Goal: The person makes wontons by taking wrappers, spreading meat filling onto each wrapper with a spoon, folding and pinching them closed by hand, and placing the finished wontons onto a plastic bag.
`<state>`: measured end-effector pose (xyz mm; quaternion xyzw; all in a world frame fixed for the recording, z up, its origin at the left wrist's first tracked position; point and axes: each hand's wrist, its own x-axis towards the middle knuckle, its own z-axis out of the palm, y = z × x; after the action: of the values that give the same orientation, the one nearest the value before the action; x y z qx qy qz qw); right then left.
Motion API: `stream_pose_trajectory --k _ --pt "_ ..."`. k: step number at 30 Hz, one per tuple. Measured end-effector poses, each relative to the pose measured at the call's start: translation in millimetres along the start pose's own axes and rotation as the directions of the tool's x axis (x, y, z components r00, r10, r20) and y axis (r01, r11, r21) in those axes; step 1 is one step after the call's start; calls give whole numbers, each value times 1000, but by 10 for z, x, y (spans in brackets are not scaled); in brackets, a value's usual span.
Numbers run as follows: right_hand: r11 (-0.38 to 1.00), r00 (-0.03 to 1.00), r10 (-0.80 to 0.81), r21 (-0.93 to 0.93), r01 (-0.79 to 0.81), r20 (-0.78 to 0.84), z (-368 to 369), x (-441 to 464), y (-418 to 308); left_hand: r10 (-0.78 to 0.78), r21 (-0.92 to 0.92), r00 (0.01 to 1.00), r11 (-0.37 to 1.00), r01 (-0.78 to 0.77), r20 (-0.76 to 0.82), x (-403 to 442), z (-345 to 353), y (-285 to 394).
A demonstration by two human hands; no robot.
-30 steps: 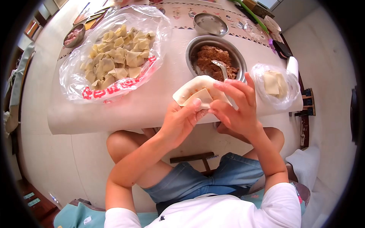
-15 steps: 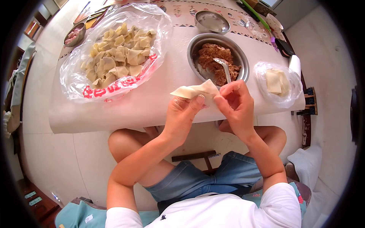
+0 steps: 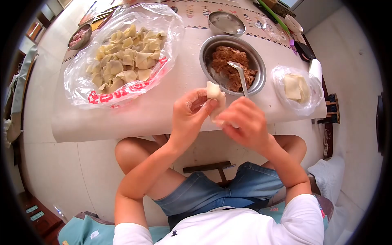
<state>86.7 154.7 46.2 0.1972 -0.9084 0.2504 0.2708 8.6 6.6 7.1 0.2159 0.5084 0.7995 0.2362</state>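
My left hand (image 3: 188,116) pinches a folded wonton (image 3: 214,93) between thumb and fingers, its pale wrapper rolled and standing on end above the table's near edge. At its lower end, the fingertips of my right hand (image 3: 247,122) are closed on a corner of the wrapper. Just beyond both hands stands a steel bowl (image 3: 203,67) of brown minced filling (image 3: 228,58), with a metal spoon (image 3: 241,75) leaning in it. To the left, many folded wontons (image 3: 126,57) lie in a clear plastic bag (image 3: 173,53) with red print.
Square wrappers (image 3: 295,86) sit in a small plastic bag (image 3: 314,100) at the right. Behind the filling is a second steel bowl (image 3: 226,23). A small bowl (image 3: 80,37) of pinkish pieces stands far left. White sheeting covers the table (image 3: 102,124) in front of my knees.
The wonton has turned from lying sideways to upright in my left hand. My right hand has moved down and rolled over, its fingers now at the wonton's lower end.
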Motion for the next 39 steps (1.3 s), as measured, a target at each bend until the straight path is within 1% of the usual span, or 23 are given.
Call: stream_pose_trajectory --k 1,2,3,4,5,8,9,11,12,13,14,15,18,19,22,23,25,27,28,30,33,36,39 --pt "980 988 155 125 -154 2 -21 32 -29 40 36 999 999 -40 18 -9 14 37" --pt "870 936 350 358 -340 38 -50 71 -45 78 70 996 994 -81 38 -10 30 75" --pt "672 848 516 558 -487 119 -88 121 -53 187 145 978 969 -200 96 -3 35 114" --pt "408 735 636 705 -580 237 -132 172 -51 289 211 944 924 -319 160 9 33 159" --pt "312 700 648 734 -603 300 -187 218 -35 383 266 895 860 -436 229 26 36 181" --pt "241 672 643 736 -633 367 -184 295 44 442 283 871 826 -488 214 30 50 168" --pt "313 701 598 692 -651 389 -216 342 100 405 236 896 866 -440 183 17 30 157" --pt "436 756 563 657 -615 333 -365 620 354 342 129 930 925 -359 134 52 -18 145" --pt "715 809 570 398 -575 143 -376 724 723 305 39 947 950 -310 96 87 -30 161" --pt "916 917 396 86 -392 -41 -363 826 1175 256 -50 965 966 -253 64 98 -47 178" --pt "910 935 353 -221 -350 -25 -386 935 1572 203 -138 978 971 -196 37 111 -71 194" --pt "860 932 361 -398 -318 37 -354 1025 1869 117 -202 993 973 -111 19 140 -109 188" --pt "741 913 376 -643 -194 158 -50 1094 2234 -9 -334 1000 943 0 -25 172 -129 226" --pt "700 835 489 -685 -202 253 -27 1114 2240 -25 -354 1000 935 17 -18 173 -149 228" --pt "699 922 342 -705 -119 182 -75 1093 2072 -54 -421 999 906 52 7 156 -202 205" --pt "798 982 161 -599 -69 100 -143 1056 1903 -50 -437 999 898 54 19 151 -209 199" --pt "964 996 -43 -259 61 73 -301 1051 1141 -58 -469 997 880 72 44 145 -213 203" --pt "966 962 -212 -111 233 173 -368 943 537 -81 -500 994 859 106 71 131 -186 223" --pt "971 961 -176 -120 205 213 -334 857 365 -86 -509 994 854 111 72 123 -175 214" --pt "978 972 -138 -132 164 190 -251 746 260 -94 -525 993 842 121 77 102 -147 192" --pt "969 969 -186 -131 208 162 -204 685 232 -77 -504 991 855 123 112 103 -130 211" --pt "956 968 -221 -169 239 120 -152 629 245 -114 -466 990 874 139 80 94 -131 189" --pt "953 965 -258 -150 263 53 -107 597 275 -153 -351 988 924 153 28 82 -164 120"
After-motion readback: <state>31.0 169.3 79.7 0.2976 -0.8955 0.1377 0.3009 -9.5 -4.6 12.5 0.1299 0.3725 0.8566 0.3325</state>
